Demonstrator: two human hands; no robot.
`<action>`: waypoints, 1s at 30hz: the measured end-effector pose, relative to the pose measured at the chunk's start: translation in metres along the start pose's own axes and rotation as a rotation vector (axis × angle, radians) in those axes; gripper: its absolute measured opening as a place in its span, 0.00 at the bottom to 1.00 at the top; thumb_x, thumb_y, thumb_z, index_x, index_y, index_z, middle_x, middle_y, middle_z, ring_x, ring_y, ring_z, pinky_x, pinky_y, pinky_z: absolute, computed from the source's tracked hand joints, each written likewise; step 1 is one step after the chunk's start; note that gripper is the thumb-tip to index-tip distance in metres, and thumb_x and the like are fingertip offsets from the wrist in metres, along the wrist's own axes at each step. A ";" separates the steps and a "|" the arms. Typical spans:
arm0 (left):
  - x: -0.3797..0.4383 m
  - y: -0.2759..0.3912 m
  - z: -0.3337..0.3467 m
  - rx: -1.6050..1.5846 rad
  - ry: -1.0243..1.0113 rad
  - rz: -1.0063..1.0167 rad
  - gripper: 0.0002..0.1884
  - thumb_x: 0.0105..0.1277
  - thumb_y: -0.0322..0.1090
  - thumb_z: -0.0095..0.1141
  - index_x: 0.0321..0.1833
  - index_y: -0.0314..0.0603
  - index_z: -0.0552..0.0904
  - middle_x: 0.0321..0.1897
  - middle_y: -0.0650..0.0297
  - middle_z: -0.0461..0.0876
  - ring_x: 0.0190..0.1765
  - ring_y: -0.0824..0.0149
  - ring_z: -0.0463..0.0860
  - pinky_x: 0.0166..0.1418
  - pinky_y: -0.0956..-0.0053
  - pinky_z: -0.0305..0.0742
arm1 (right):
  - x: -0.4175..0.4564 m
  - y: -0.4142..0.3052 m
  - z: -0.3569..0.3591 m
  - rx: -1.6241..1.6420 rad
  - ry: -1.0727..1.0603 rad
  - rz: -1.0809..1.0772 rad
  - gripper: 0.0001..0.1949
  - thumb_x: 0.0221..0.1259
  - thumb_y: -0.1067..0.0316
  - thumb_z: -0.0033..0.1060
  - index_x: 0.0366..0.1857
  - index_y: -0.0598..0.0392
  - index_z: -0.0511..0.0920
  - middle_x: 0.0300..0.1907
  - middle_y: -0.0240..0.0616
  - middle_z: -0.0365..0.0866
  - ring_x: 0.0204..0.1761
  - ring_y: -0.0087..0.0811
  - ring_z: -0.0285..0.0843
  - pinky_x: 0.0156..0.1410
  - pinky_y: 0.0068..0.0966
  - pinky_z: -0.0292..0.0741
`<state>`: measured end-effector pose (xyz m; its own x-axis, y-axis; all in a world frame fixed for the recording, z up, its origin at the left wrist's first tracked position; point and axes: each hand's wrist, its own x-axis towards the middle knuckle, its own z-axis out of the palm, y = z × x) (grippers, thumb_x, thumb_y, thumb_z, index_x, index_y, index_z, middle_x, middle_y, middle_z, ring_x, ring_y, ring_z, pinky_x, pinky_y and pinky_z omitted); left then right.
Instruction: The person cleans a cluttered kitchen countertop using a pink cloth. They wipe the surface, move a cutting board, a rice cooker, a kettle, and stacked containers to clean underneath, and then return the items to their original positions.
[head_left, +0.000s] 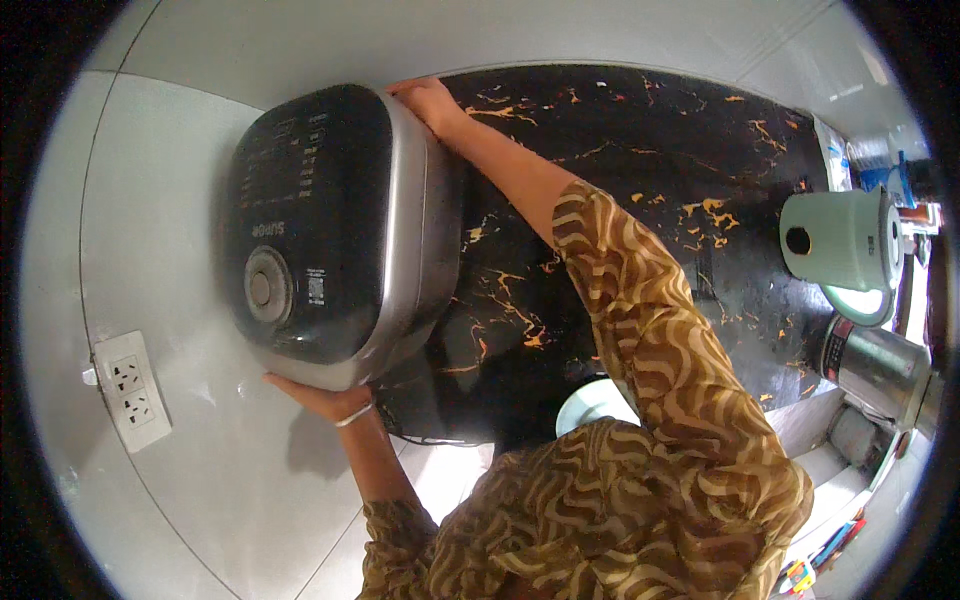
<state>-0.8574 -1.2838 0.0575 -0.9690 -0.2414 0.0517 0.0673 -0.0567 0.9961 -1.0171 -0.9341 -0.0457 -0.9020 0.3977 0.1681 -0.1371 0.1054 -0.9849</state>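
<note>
A large electric cooker (330, 225) with a glossy black top panel, a round silver dial and silver-grey sides sits at the left end of a black marbled countertop (637, 150). The panel bears writing. My left hand (326, 400) presses its palm and fingers to the cooker's near side; a white band circles that wrist. On the opposite, far side, my right hand (431, 105) grips the cooker's upper edge, its fingertips partly hidden behind the body. Between them, both hands hold the cooker. Whether its base rests on the counter is hidden.
A white double wall socket (132, 391) is on the tiled wall at left. Near my body is a pale round dish (596, 406), partly covered by my sleeve. To the right stand a pale green appliance (836, 238), a stainless steel container (877, 367) and blue-and-white packaging (881, 180).
</note>
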 end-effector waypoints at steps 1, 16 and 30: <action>-0.001 -0.021 -0.026 0.311 -0.078 0.284 0.40 0.82 0.66 0.33 0.84 0.42 0.57 0.83 0.58 0.59 0.81 0.52 0.62 0.85 0.51 0.55 | 0.006 -0.004 0.011 0.094 -0.006 0.094 0.15 0.63 0.68 0.62 0.52 0.47 0.90 0.54 0.38 0.91 0.51 0.34 0.89 0.60 0.27 0.82; 0.037 -0.050 0.007 0.240 0.087 0.458 0.39 0.80 0.64 0.39 0.82 0.40 0.61 0.81 0.53 0.62 0.79 0.51 0.66 0.82 0.51 0.65 | 0.025 0.024 -0.036 -0.899 -0.393 -0.654 0.27 0.56 0.82 0.58 0.62 0.49 0.84 0.70 0.35 0.79 0.71 0.38 0.74 0.75 0.31 0.71; 0.027 0.002 0.069 -0.498 0.103 -0.100 0.43 0.81 0.69 0.29 0.83 0.38 0.58 0.83 0.53 0.57 0.82 0.54 0.60 0.86 0.57 0.52 | -0.240 -0.011 -0.329 -1.593 0.301 -0.171 0.21 0.66 0.71 0.67 0.63 0.45 0.84 0.54 0.39 0.88 0.48 0.43 0.86 0.60 0.38 0.82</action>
<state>-0.8997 -1.2237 0.0654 -0.9497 -0.3043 -0.0743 0.1048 -0.5322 0.8401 -0.6642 -0.7308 -0.0621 -0.7875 0.4163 0.4544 0.4886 0.8711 0.0488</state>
